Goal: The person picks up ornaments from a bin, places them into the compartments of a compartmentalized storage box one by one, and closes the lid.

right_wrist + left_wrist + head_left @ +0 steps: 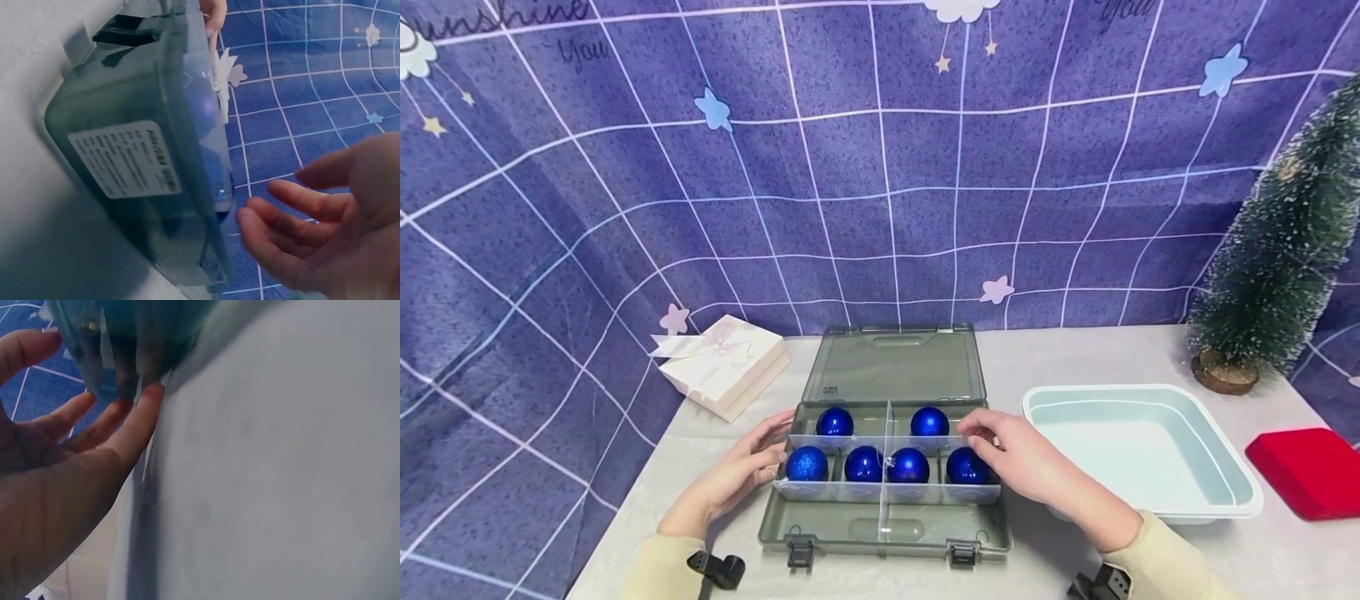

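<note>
A translucent grey-green plastic box (895,527) lies with its lid (895,367) laid back behind it. Clear dividers (850,492) part its inside, and several blue baubles sit in the compartments. One bauble at the left is glittery (807,463); a shiny one (967,467) at the right is partly under my right hand. My left hand (737,475) rests its fingertips against the box's left side, fingers spread, as the left wrist view also shows. Loosely bent and holding nothing, my right hand (1018,454) hovers at the right edge, apart from the box wall in the right wrist view.
To the right stands a pale blue basin (1150,510), with a red folded-looking item (1311,473) beyond it. A small frosted tree (1285,242) is at the back right. A cream gift box (726,367) with a ribbon lies at the back left.
</note>
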A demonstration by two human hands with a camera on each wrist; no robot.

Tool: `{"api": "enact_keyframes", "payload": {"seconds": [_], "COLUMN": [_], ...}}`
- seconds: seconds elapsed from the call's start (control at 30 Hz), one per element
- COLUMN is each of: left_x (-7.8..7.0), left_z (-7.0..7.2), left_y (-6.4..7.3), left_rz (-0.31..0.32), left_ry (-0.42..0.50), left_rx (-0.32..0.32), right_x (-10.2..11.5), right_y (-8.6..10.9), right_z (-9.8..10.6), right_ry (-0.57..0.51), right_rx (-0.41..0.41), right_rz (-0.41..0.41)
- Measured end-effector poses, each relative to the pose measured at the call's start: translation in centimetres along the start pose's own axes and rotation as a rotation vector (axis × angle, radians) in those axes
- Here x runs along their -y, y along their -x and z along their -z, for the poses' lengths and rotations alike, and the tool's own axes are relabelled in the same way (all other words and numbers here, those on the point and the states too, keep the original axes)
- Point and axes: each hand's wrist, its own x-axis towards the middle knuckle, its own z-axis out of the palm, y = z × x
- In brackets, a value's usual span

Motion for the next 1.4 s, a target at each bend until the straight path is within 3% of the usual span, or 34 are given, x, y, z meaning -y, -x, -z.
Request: {"api": "enact_keyframes", "payload": {"seconds": [0.13, 0.33, 0.47, 0.67, 0.77, 0.9, 1.13, 1.4], "left_x": [-0.8, -2.8, -4.8, -7.2, -7.4, -7.1, -6.6, -6.9], "left_z": [0.6, 1.4, 1.8, 2.6, 3.3, 3.9, 4.1, 3.9], "left_y": [-0.5, -2.0, -3.6, -6.7, -8.2, -9.8, -11.8, -13.0], "left_rz": [-0.018, -0.159, -0.171, -0.097, -0.039, 0.043, 0.181, 0.239], "left_ry": [-0.003, 0.007, -0.009, -0.041, -0.033, 0.012, 0.081, 0.091], "left_rx": [-0.025, -0.196, -0.251, -0.261, -0.270, -0.235, -0.226, -0.209], "right_x": [0.5, 0.6, -0.2, -1.9, -3.0, -4.3, -6.1, -7.6], "right_y": [-0.4, -1.8, -3.3, -6.0, -7.4, -8.8, -10.4, -11.5], "right_z": [1.4, 4.1, 5.6, 7.1, 7.6, 7.7, 7.0, 6.3], "right_ry": [-0.120, -0.412, -0.572, -0.768, -0.868, -0.984, -1.012, -0.967], "right_rx": [-0.015, -0.029, -0.021, 0.037, 0.089, 0.138, 0.191, 0.181], "right_rz": [-0.043, -0.122, -0.148, -0.250, -0.309, -0.415, -0.567, -0.673]}}
